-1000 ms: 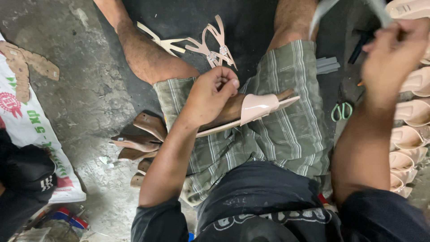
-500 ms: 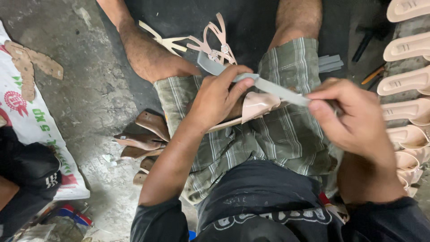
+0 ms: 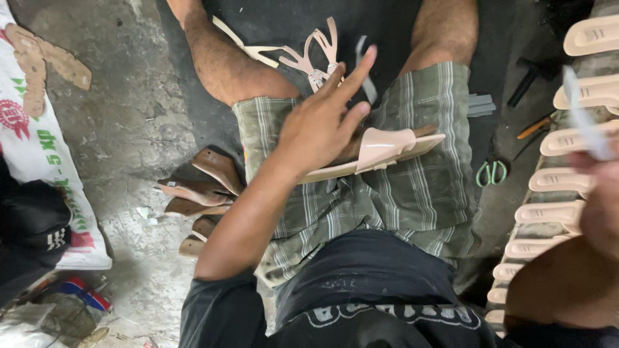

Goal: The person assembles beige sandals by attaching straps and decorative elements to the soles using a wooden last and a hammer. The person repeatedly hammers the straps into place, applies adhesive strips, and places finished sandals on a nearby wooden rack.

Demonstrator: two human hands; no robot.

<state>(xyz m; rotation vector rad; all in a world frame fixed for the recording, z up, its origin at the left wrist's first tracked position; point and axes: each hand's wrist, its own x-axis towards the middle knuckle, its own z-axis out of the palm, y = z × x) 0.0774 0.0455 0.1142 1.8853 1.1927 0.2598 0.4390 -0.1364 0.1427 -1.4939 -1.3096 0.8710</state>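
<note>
A pale pink sandal (image 3: 387,149) with a thin tan sole lies across my lap on green checked shorts (image 3: 412,200). My left hand (image 3: 319,129) rests on its heel end, with the fingers stretched out and spread apart and the thumb hidden. My right hand (image 3: 603,193) is at the right edge of the view, blurred. It holds a thin grey blade (image 3: 583,116) that points up, well away from the sandal.
Brown wooden shoe forms (image 3: 200,187) lie on the concrete floor by my left thigh. A row of pale soles (image 3: 567,174) runs along the right. Green-handled scissors (image 3: 492,173), a hammer (image 3: 529,80), cut straps (image 3: 316,58) and a white printed sack (image 3: 39,148) lie around.
My right hand has pulled the blade off the sandal and out to the right. My left hand has loosened its grip and spread its fingers.
</note>
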